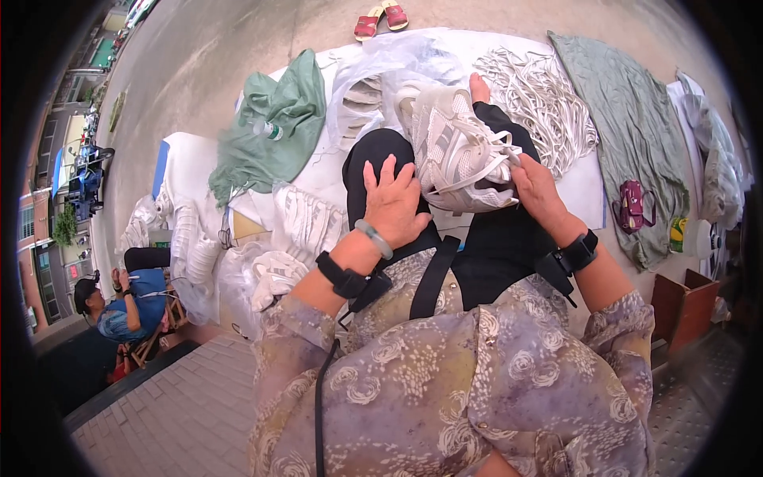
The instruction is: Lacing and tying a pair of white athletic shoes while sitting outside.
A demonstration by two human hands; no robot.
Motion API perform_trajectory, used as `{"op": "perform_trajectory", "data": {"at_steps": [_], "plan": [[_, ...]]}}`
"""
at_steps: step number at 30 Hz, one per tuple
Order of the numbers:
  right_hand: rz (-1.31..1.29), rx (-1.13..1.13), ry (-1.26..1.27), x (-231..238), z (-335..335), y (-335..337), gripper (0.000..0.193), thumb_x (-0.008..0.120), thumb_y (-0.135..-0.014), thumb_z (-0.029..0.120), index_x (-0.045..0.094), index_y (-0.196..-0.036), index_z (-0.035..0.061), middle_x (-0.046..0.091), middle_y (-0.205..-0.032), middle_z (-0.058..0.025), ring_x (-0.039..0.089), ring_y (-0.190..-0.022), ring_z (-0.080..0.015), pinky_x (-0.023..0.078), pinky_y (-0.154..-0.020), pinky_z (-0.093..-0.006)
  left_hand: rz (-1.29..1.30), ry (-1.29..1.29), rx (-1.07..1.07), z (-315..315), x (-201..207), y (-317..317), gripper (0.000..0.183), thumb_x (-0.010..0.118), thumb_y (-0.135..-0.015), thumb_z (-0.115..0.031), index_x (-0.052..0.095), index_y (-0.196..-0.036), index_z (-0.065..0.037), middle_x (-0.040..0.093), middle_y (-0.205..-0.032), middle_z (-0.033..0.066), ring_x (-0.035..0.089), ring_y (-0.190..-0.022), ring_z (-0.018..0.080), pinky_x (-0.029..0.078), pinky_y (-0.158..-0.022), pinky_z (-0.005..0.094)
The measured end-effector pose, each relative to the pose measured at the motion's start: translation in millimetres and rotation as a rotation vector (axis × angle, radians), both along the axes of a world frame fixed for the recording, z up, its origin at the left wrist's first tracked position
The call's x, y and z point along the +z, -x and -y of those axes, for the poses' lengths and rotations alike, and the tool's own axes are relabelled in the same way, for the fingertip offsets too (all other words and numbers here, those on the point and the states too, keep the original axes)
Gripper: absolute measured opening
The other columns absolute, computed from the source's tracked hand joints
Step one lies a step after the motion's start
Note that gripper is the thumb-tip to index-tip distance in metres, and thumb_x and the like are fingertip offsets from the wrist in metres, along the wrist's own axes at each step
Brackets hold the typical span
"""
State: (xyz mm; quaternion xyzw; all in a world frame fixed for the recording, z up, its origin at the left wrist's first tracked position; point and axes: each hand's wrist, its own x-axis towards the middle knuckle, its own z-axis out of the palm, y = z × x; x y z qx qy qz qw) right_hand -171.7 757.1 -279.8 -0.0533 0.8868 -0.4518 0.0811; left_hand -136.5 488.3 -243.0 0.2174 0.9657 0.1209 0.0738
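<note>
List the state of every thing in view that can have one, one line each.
White sneaker: on the lap, laces partly threaded, loose.
Left hand: flat on the knee, holding nothing.
Right hand: fingers pinching a lace end.
Pile of white laces: loose, spread out.
Red sandals: off, on the ground.

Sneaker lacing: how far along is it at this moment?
Done: white lace already crosses the white sneaker resting on the lap. In hand: the right hand grips the lace end by the shoe; the left hand steadies it. Left: loose laces and bagged sneakers wait on the sheet.
</note>
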Motion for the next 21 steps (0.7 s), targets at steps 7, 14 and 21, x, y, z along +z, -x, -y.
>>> {"op": "perform_trajectory", "data": {"at_steps": [7,14,21], "plan": [[0.027,0.008,0.069,10.0,-2.6,4.9,0.021,0.042,-0.084,0.017,0.049,-0.082,-0.0025,0.055,-0.076,-0.0248,0.053,-0.072,-0.0409,0.043,-0.064,-0.0421,-0.152,0.027,0.004,-2.8,-17.7,10.5,0.058,0.072,-0.063,-0.038,0.053,-0.103,0.0,0.046,-0.117,0.0132,0.034,-0.119,0.0392,0.013,-0.097,0.0651],[0.04,-0.205,0.431,58.3,-50.9,6.3,0.03,0.039,-0.088,0.024,0.056,-0.092,-0.0002,0.058,-0.071,-0.007,0.053,-0.06,-0.0131,0.043,-0.056,-0.0271,-0.155,-0.001,-0.03,-0.9,-14.2,9.1,0.057,0.071,-0.063,-0.039,0.053,-0.104,-0.002,0.049,-0.116,0.0141,0.036,-0.118,0.0389,0.015,-0.098,0.062],[0.199,-0.307,0.697,42.2,-87.5,-14.5,0.033,0.043,-0.091,0.032,0.057,-0.092,0.0019,0.06,-0.07,-0.0077,0.055,-0.056,-0.0134,0.044,-0.054,-0.0255,-0.01,-0.114,-0.038,-7.5,7.6,27.1,0.049,0.065,-0.066,-0.028,0.053,-0.107,-0.004,0.059,-0.085,0.0089,0.056,-0.085,0.0258,0.037,-0.082,0.0411]]}}
